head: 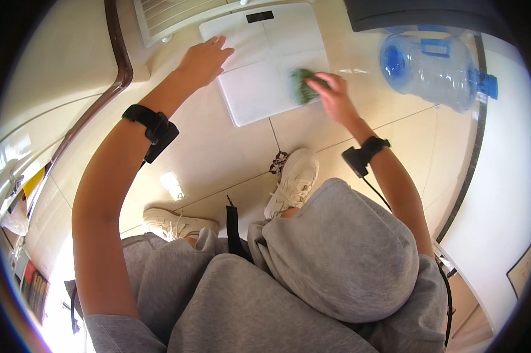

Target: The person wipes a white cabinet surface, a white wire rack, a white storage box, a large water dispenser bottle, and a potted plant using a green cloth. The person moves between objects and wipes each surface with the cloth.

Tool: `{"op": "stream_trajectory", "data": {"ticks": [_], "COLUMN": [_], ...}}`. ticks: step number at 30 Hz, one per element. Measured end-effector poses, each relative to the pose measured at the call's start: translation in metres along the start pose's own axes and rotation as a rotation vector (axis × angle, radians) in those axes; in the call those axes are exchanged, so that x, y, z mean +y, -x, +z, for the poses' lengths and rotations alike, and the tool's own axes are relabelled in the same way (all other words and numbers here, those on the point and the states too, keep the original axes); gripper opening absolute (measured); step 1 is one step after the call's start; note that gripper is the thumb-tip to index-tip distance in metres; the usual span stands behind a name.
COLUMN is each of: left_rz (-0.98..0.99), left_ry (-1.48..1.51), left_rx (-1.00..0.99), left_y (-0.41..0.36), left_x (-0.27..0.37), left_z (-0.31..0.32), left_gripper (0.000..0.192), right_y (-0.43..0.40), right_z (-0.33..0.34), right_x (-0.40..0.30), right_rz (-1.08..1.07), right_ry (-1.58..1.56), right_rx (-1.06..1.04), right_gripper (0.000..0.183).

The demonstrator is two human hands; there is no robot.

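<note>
A white bathroom scale [252,48] with a small dark display [260,16] lies flat on the tiled floor in front of me. My right hand [333,95] grips a green cloth or scouring pad [303,86] against the scale's near right part; hand and pad are blurred. Over the scale's left edge reaches my left hand [206,61], fingers spread and nothing in it. Whether its fingertips touch the surface I cannot tell.
A clear water-cooler bottle [437,70] with a blue cap lies on its side at the right, beside a white panel [499,176]. White slatted panelling [172,17] stands behind the scale at left. My shoes [296,176] rest on the tiles [221,163].
</note>
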State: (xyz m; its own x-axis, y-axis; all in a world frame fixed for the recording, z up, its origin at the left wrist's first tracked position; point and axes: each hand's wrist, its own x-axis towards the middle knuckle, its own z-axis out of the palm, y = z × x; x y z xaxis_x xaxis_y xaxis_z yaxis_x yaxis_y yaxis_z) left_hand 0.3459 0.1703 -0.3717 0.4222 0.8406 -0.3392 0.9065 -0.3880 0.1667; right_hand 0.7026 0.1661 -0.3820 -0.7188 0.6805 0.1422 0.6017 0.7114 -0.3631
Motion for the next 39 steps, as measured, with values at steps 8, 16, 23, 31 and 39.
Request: {"op": "stream_trajectory", "data": {"ticks": [8, 16, 23, 31, 39], "left_rz": [0.012, 0.031, 0.018, 0.028, 0.025], "left_ry": [-0.093, -0.099, -0.099, -0.124, -0.068], "left_rx": [-0.025, 0.018, -0.018, -0.007, -0.051], "left_y": [-0.004, 0.002, -0.003, -0.006, -0.006], "left_x": [0.004, 0.005, 0.004, 0.002, 0.003], "left_z": [-0.003, -0.011, -0.010, -0.007, -0.017], "left_gripper": [0.051, 0.052, 0.049, 0.045, 0.046], "right_y": [-0.001, -0.058, -0.122, -0.090, -0.077], "right_z": [-0.016, 0.009, -0.002, 0.005, 0.008], "right_x": [0.011, 0.034, 0.066, -0.011, -0.032], "right_rz": [0.077, 0.064, 0.233, 0.074, -0.025], "right_ry": [-0.095, -0.007, -0.118, -0.259, -0.246], "right_rx": [-0.037, 0.072, 0.526, 0.158, 0.065], "right_gripper": [0.054, 0.052, 0.052, 0.050, 0.046]}}
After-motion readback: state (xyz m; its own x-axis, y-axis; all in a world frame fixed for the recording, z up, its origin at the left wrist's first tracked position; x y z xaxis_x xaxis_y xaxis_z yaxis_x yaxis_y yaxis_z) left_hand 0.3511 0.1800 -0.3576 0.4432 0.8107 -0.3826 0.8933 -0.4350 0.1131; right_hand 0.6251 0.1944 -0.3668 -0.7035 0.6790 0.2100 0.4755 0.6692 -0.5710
